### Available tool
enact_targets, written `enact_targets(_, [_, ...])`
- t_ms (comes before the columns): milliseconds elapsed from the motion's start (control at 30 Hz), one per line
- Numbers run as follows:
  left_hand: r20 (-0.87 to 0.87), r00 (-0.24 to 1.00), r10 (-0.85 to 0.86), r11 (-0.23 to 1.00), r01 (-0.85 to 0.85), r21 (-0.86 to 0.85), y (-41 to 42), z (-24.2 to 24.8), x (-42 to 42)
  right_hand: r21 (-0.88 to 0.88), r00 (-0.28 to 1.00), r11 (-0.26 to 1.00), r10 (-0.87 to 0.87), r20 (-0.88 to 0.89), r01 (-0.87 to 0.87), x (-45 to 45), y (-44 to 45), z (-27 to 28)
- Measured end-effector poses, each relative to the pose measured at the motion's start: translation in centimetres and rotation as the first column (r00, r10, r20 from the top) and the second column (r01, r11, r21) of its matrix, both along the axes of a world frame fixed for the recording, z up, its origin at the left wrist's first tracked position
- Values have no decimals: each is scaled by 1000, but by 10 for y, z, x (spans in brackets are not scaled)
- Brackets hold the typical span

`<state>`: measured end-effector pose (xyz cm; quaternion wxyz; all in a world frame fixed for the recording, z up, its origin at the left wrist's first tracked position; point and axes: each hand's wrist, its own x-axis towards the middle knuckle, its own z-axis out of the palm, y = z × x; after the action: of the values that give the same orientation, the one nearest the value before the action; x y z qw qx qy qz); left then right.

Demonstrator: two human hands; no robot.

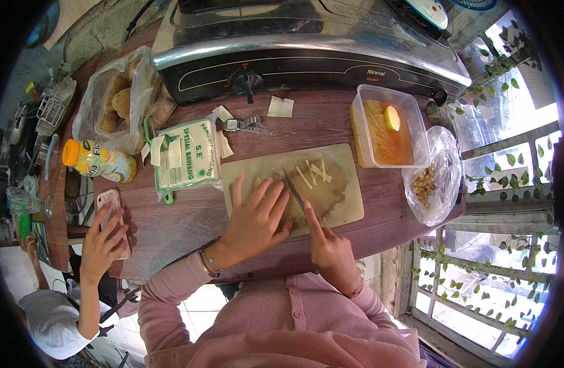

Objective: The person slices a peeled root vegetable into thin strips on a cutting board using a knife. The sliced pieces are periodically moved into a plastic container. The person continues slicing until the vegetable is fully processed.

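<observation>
My right hand (332, 250) grips a kitchen knife (294, 189), its index finger stretched along the top of the blade. The blade rests over a pale plastic cutting board (351, 202), right beside the fingertips of my left hand (256, 214). That left hand lies palm down on the board with fingers spread. A small pale yellow piece (256, 183) shows between its fingers; whatever is under the palm is hidden. To the right of the knife lie several thin pale potato strips (315, 173) on a wet, brownish patch.
A clear plastic tub (420, 158) holds strips in amber liquid and a cut potato piece (392, 117). Beside it sits a bag of brown bits (423, 186). Behind stands a Rinnai gas stove (305, 69). Left are potatoes (121, 102), a wrapper pack (187, 156), and another person's hand (100, 244) touching a phone (108, 198).
</observation>
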<state>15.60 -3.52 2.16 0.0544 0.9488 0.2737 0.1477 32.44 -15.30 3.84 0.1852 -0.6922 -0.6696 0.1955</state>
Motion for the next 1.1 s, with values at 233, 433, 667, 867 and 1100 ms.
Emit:
enact_targets(233, [-10,1000,4,1000,-3,8,0,-2,-1,-22,997,1000,-3,-74,1,3,3,-2])
enact_targets(433, [-2,1000,15,1000,-15,25,0,-2,-1,34,957,999,-29,-288,40,17,-2,7])
enact_targets(667, [30,999,21,1000,-21,1,0,-2,0,-184,919,982,-106,-379,38,35,-11,19])
enact_targets(867, [28,999,25,1000,-25,-10,0,0,-1,-117,878,992,-23,-479,-38,45,-18,13])
enact_targets(1100, [50,999,16,999,-14,-48,1,-1,-1,-271,859,962,-122,-497,-20,44,-12,14])
